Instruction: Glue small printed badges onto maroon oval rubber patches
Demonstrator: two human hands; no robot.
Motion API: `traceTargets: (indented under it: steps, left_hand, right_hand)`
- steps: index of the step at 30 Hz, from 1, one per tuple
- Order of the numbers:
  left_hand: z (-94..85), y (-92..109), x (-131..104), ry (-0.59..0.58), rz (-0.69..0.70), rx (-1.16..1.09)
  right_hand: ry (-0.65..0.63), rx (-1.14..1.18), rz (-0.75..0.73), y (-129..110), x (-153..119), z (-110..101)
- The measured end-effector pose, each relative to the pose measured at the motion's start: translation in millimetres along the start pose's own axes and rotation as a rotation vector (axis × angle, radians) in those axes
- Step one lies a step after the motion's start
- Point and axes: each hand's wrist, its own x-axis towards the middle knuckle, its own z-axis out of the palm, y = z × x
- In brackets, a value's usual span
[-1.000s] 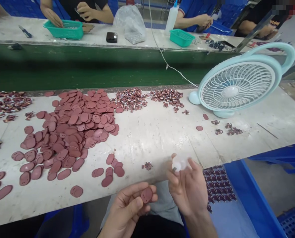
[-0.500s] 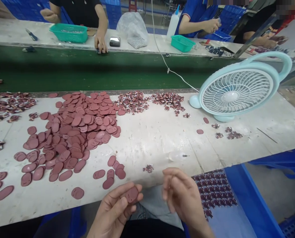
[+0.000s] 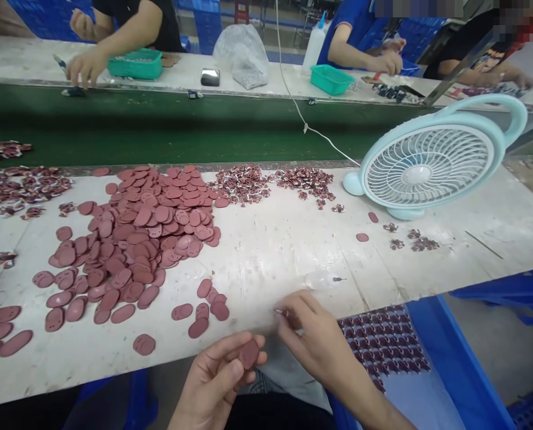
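My left hand (image 3: 219, 376) holds one maroon oval piece (image 3: 249, 353) between thumb and fingers, below the table's near edge. My right hand (image 3: 314, 334) pinches a small dark red printed piece (image 3: 279, 311) at the table's front edge. A small clear glue bottle (image 3: 322, 279) lies on its side on the white table (image 3: 270, 251), just beyond my right hand. A big heap of maroon oval pieces (image 3: 145, 227) covers the table's left half. A few loose ovals (image 3: 206, 304) lie close to my left hand.
A pale blue fan (image 3: 432, 161) stands at the right. Piles of small printed pieces (image 3: 270, 179) lie at the table's far edge. A blue crate (image 3: 455, 358) holds finished rows (image 3: 383, 340) at my right. Across a green conveyor (image 3: 159, 131), other people work with teal baskets (image 3: 136, 63).
My right hand set the clear glue bottle down on the table, then reached left and picked up the small printed piece from the front edge. My left hand kept its oval piece.
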Motion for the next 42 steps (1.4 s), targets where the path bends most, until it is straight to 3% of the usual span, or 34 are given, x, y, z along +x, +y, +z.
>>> traceTargets:
  steps: [5,7,12,17,21,42]
  left_hand:
    - [6.3,-10,3,-0.026,0.085,0.065]
    - [9.3,-13,3,-0.053,0.102,0.073]
    - [10.0,-17,4,-0.090,0.121,0.115]
    - [7.0,-21,7,-0.116,0.126,0.104]
    - [8.4,-22,8,-0.156,0.215,0.158]
    - [16.9,-29,12,-0.065,0.281,0.245]
  right_hand:
    - [-0.091,0.793,0.292,-15,-28,-13]
    - [-0.101,0.934,0.341,-21,-35,-10]
    - [0.004,0.831,0.302,-29,-37,-4]
    - [-0.033,0.817,0.264,-29,-33,-12]
    - [-0.065,0.780,0.233,-29,-31,-16]
    - [0.063,1.027,0.323,-15,-40,2]
